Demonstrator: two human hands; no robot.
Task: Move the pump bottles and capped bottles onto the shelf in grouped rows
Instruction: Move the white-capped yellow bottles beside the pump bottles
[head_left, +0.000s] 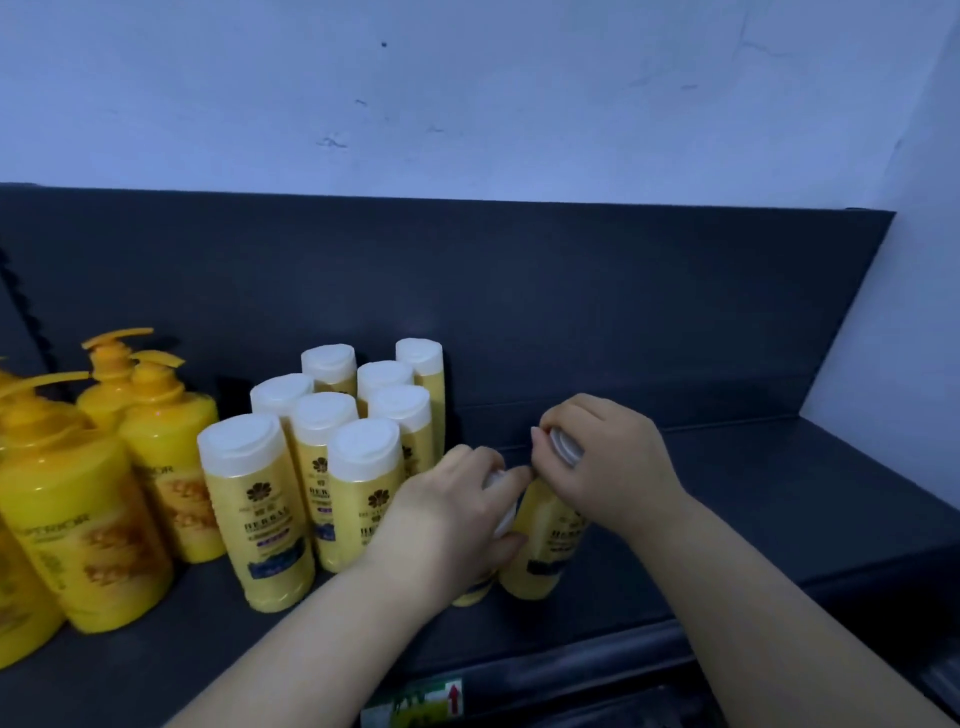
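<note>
A price label (415, 701) with a red arrow is showing at the shelf's front edge, nearest the camera. Both forearms are reaching over the dark shelf (779, 493). The left hand (447, 514) is gripping the white cap of a yellow bottle (470, 595), mostly hidden beneath it. The right hand (608, 462) is clasping the cap of a second yellow bottle (540, 545), standing just beside the first; the fingertips of the two hands are touching. To the left, capped bottles (322, 441) are standing upright in tight rows. Further left, pump bottles (88, 519) are grouped together. Behind everything, the shelf's back panel (571, 291) is meeting a pale wall (467, 93).
</note>
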